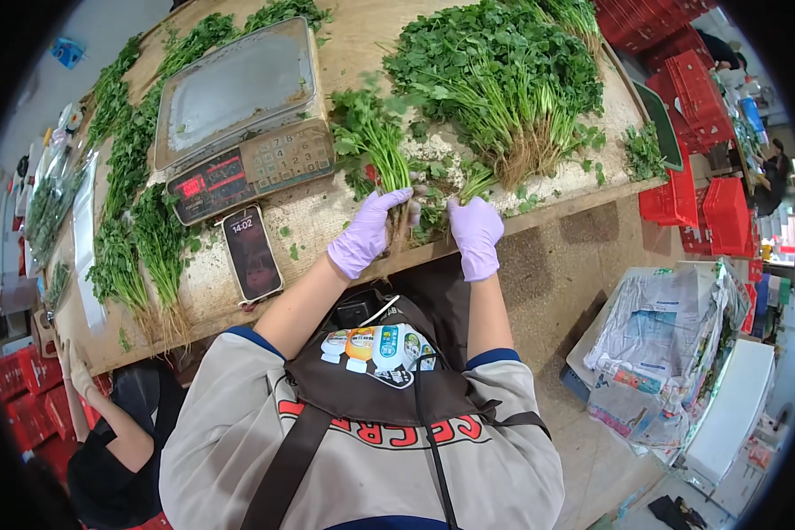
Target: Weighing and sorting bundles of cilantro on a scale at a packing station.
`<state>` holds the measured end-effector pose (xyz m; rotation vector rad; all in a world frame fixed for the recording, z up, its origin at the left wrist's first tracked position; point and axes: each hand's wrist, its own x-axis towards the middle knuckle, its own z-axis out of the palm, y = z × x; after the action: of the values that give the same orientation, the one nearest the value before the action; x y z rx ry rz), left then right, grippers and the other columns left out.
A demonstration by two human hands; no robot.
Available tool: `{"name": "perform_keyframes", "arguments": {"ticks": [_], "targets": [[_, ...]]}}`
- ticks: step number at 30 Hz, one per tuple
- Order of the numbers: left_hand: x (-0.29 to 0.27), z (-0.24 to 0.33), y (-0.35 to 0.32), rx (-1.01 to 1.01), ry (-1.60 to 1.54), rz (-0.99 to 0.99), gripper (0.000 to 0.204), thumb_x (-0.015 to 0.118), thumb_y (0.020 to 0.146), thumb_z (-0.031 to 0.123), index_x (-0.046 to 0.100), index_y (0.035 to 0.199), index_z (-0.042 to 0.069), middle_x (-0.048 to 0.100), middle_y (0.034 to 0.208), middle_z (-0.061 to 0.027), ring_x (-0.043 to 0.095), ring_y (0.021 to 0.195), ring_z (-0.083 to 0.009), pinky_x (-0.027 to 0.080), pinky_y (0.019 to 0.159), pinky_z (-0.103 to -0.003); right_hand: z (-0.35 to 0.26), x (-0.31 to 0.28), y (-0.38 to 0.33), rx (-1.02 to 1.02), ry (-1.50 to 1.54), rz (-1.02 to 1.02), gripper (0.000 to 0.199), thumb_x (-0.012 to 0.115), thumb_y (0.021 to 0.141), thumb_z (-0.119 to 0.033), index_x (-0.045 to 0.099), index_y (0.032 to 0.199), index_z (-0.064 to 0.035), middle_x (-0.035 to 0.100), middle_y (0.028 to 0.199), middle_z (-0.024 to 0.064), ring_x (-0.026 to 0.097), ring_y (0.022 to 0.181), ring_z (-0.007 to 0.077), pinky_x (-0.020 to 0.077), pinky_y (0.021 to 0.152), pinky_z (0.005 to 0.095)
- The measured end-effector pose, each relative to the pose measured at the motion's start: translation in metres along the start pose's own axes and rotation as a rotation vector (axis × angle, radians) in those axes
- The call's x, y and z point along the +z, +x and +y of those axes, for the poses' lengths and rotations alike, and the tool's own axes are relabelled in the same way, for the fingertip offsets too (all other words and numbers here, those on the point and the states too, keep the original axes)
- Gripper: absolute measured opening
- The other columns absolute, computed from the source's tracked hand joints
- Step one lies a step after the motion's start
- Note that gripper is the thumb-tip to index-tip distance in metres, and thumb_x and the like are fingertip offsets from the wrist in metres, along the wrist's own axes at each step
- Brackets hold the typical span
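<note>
My left hand (pixel 362 237), in a purple glove, is closed round the lower stems of a coriander bunch (pixel 382 146). Its leaves point away from me, and its roots hang below the fingers by the table edge. My right hand (pixel 475 237), also gloved, is closed at a small tuft of coriander stems (pixel 477 179). Part of that tuft is hidden behind the fingers. Beyond it lies a large coriander heap (pixel 495 75), roots toward me. Loose leaves and root bits lie between the two hands.
A digital scale (pixel 238 97) stands left of my hands, with a phone (pixel 252 252) in front. More coriander bunches (pixel 161 243) line the left side. Red crates (pixel 689 97) and a paper-lined box (pixel 667 336) are at the right. Another person's hand (pixel 81 380) shows lower left.
</note>
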<state>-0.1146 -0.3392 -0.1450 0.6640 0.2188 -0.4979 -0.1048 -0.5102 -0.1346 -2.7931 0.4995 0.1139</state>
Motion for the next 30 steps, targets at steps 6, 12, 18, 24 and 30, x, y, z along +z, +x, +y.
{"name": "perform_keyframes", "arguments": {"ticks": [6,12,18,24,30], "targets": [[0.005,0.001,-0.008,-0.268,-0.013,0.022,0.035,0.058,0.086,0.02,0.05,0.116,0.003,0.059,0.1,-0.0079,0.059,0.08,-0.016,0.051,0.069,-0.03,-0.025,-0.037,-0.051,-0.345,0.296,-0.345,0.049,0.051,0.079,-0.049,0.062,0.074,-0.0011,0.061,0.075,0.0216,0.06,0.075,0.0367,0.0466,0.068,0.0438],[0.018,0.029,-0.013,0.08,0.163,0.009,0.018,0.06,0.084,0.015,0.058,0.096,0.002,0.063,0.082,-0.0054,0.061,0.072,-0.0129,0.052,0.065,-0.027,-0.003,-0.053,0.027,-0.295,0.588,0.037,0.044,0.058,0.082,-0.043,0.059,0.079,0.0009,0.062,0.076,0.0116,0.058,0.071,0.0248,0.0441,0.067,0.035],[0.009,0.027,0.008,-0.239,0.07,0.08,0.025,0.061,0.085,0.016,0.057,0.103,-0.001,0.059,0.078,-0.0031,0.057,0.059,-0.0115,0.051,0.051,-0.026,0.009,-0.023,0.093,-0.234,-0.361,0.364,0.029,0.061,0.081,-0.033,0.052,0.089,-0.0061,0.064,0.074,0.0123,0.062,0.074,0.0289,0.0432,0.067,0.0415],[0.021,-0.001,0.026,-0.097,-0.038,0.132,0.023,0.062,0.084,0.016,0.059,0.101,0.001,0.063,0.084,-0.0055,0.061,0.072,-0.0152,0.051,0.068,-0.028,-0.01,-0.037,0.021,-0.317,0.217,0.223,0.028,0.055,0.086,-0.029,0.05,0.085,-0.0011,0.06,0.068,0.0192,0.058,0.064,0.0392,0.0446,0.058,0.0452],[0.032,-0.003,0.035,0.138,0.062,0.194,0.02,0.07,0.076,0.01,0.065,0.093,0.001,0.066,0.085,-0.0056,0.062,0.08,-0.0147,0.051,0.067,-0.027,-0.021,-0.031,-0.013,-0.34,0.56,0.077,0.029,0.061,0.083,-0.026,0.05,0.09,0.0002,0.059,0.074,0.0146,0.057,0.065,0.0271,0.045,0.059,0.0367]]}}
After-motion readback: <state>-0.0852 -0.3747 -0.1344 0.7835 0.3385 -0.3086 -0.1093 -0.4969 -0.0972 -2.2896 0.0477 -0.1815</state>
